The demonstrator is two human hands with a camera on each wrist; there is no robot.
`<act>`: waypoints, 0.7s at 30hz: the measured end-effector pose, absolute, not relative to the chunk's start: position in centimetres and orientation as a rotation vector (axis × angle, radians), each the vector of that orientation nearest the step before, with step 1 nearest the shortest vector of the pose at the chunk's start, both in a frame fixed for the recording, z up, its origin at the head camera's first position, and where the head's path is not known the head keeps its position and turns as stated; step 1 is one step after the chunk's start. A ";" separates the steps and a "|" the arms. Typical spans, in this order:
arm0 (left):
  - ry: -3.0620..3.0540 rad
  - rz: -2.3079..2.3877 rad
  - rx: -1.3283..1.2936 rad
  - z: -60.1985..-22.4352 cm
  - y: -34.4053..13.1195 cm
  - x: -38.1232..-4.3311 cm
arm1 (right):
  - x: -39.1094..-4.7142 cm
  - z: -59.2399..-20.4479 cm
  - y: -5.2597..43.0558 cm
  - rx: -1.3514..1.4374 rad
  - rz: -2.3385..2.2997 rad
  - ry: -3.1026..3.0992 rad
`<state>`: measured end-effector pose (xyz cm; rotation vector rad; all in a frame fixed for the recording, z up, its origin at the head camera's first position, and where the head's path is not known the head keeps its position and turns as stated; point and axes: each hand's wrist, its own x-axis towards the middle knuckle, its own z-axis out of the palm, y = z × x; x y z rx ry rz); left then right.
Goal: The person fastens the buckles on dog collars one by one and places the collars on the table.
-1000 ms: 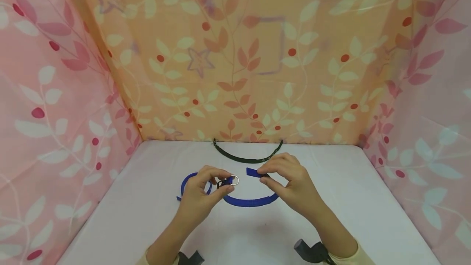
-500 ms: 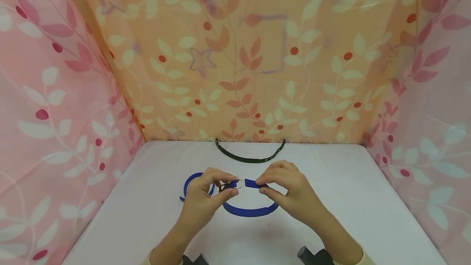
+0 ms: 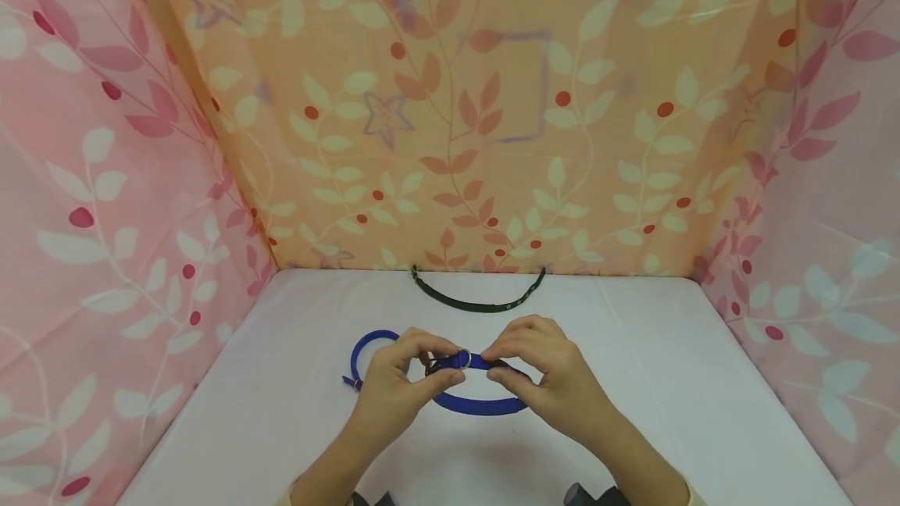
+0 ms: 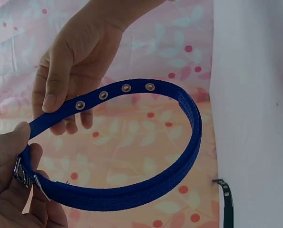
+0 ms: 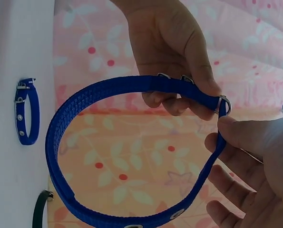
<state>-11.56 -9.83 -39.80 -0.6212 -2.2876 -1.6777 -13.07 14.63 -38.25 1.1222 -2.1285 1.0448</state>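
Note:
A blue collar [image 3: 481, 407] is held up in a loop between both hands, its padded band curving below them. My left hand [image 3: 394, 381] pinches the end that carries the metal buckle [image 4: 21, 172] and D-ring [image 3: 465, 359]. Between thumb and fingers, my right hand [image 3: 548, 369] pinches the strap's free end, which has metal eyelets [image 4: 103, 95]. That free end meets the D-ring, and the fingertips of both hands are close together there. In the right wrist view the strap tip overlaps the ring; the fingers partly hide it.
Left of the hands, a second blue collar [image 3: 373, 338] lies fastened in a loop on the white table [image 3: 232, 412]. A dark green collar [image 3: 478, 307] lies open in a curve by the back edge. Patterned cloth walls [image 3: 450, 100] enclose the table on three sides.
My two hands have come together, closing the gap between the strap's free end and the D-ring. Both have also shifted slightly lower in the head view; the other collars lie still.

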 end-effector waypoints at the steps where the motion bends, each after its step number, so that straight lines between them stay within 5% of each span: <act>1: -2.301 -1.686 -0.605 -39.8 -9.8 -11.5 | -13.0 -38.2 14.6 1.112 1.050 -2.134; 21: -2.313 -1.529 -0.719 -40.3 -9.3 -11.8 | -13.2 -38.8 14.1 1.049 1.044 -2.152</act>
